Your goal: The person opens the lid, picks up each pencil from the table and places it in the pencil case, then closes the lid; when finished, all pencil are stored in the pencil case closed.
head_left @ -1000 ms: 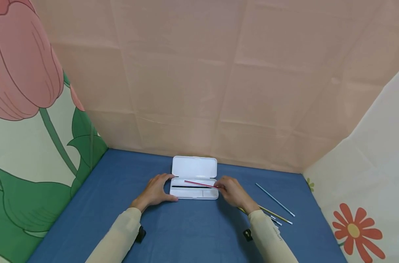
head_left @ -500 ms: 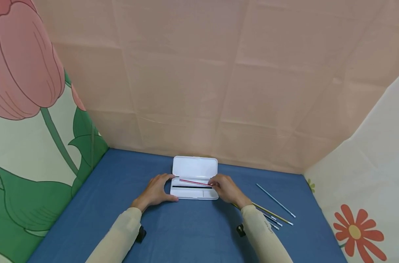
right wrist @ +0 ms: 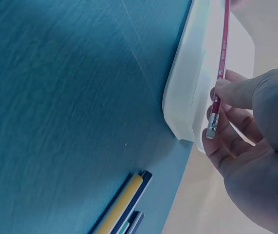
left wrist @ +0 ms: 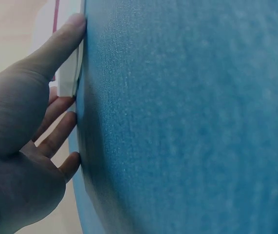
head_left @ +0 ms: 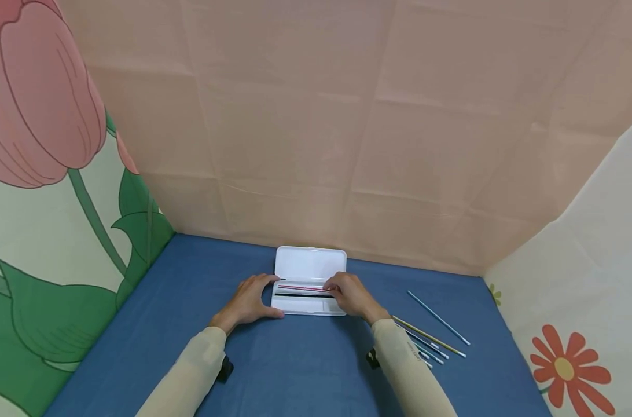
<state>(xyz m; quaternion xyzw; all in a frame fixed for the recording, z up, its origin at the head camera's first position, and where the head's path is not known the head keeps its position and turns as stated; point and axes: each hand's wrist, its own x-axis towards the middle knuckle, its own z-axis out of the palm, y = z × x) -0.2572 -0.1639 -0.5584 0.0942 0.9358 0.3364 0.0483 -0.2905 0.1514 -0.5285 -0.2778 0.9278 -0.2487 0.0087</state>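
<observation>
A white pencil case (head_left: 295,308) lies with its lid (head_left: 311,263) raised at the back of the blue table. My left hand (head_left: 250,301) holds the case's left end, thumb on the front corner and forefinger at the rear. In the left wrist view the thumb (left wrist: 56,48) rests along the case edge. With thumb and fingers, my right hand (head_left: 352,294) pinches a red pencil (right wrist: 223,53) near its eraser end, over the case's right part. The pencil runs lengthwise over the rear of the tray. In front of it lies a long black strip or pencil (head_left: 300,295).
Several pencils lie in a loose bunch beside the right forearm, among them a yellow pencil (head_left: 430,336). A light blue pencil (head_left: 438,317) lies apart, farther right. A beige backdrop (head_left: 316,145) rises directly behind the table's far edge.
My right hand has moved left and slightly back with the red pencil, which has come down nearly level along the tray's rear. My left hand has stayed on the case.
</observation>
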